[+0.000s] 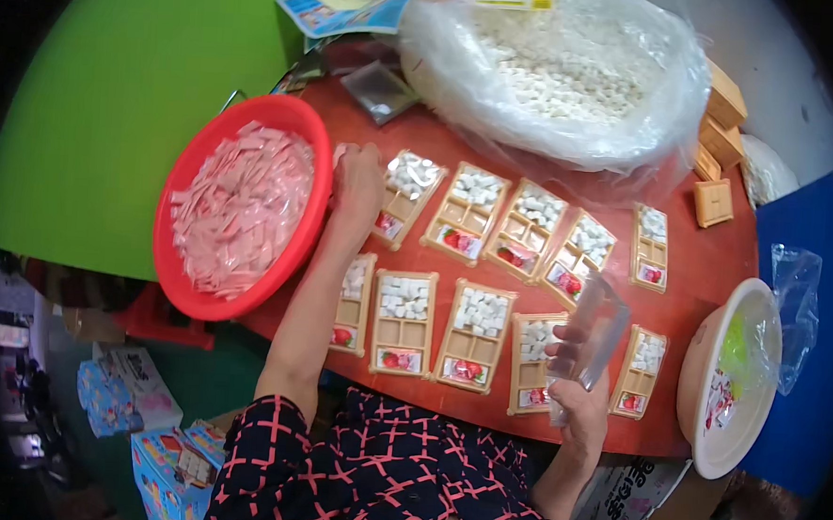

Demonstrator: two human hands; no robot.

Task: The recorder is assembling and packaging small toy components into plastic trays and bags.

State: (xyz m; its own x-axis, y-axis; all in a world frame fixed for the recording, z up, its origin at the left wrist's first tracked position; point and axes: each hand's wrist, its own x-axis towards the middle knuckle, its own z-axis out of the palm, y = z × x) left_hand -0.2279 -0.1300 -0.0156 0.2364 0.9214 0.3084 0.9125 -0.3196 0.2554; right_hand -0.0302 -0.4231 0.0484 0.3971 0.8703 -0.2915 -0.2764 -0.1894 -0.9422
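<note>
My right hand (580, 405) holds a clear plastic box (599, 334) upright over the front row of trays, its thumb and fingers on either side. My left hand (356, 183) reaches past the right rim of a red basin (317, 219) filled with pink strips (240, 208). Its fingers are curled at the far end of the row; what they grip is mostly hidden. Beside it stands a beige divided tray (391, 202) with white cubes and a small strawberry picture piece. Similar trays, such as one front tray (401, 333), form two rows.
A big clear plastic bag (545, 135) of white cubes fills the back. Beige stacked trays (716, 202) stand at the back right. At the right edge is a cream basin (696, 406) with small packets. A clear flat box (378, 93) lies behind my left hand.
</note>
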